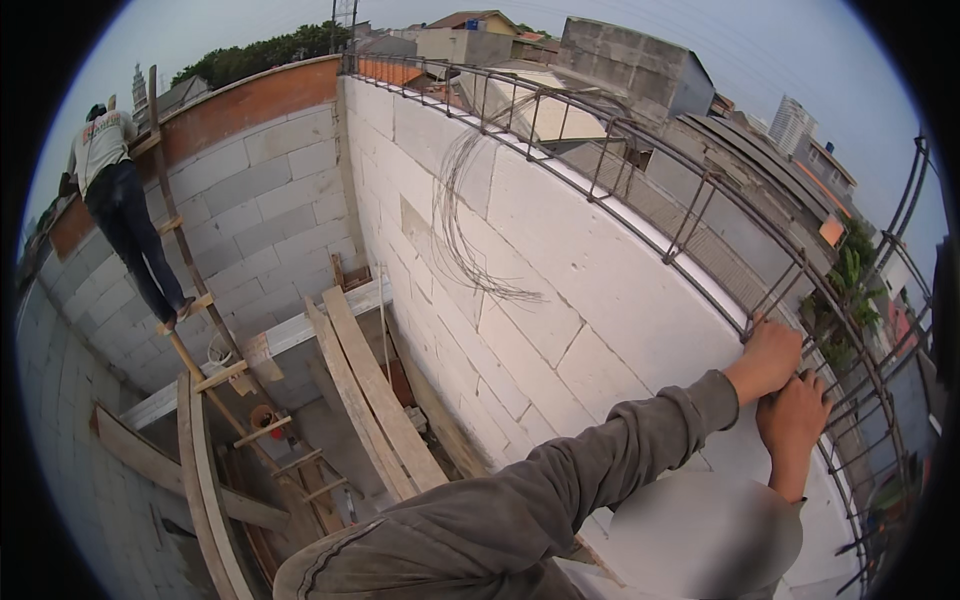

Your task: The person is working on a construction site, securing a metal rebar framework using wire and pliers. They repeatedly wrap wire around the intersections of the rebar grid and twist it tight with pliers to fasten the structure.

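A long steel rebar cage (667,253) with stirrups lies along the top of a wall of pale lightweight blocks (559,247). At the near part of the cage, my left hand (766,358) is curled around its lower bar beside a stirrup. My right hand (793,412) is just below it, fingers bent over the bars at the wall's edge. The fingertips of both hands are partly hidden. A loose bundle of thin tie wire (459,225) hangs from the cage down the wall's inner face, away from my hands.
Wooden planks (382,397) span the deep room below on the left. A person (120,180) stands on a wooden ladder (184,255) against the far wall. A bucket (264,420) sits low down. Upright rebar (904,187) rises at right; roofs lie beyond the wall.
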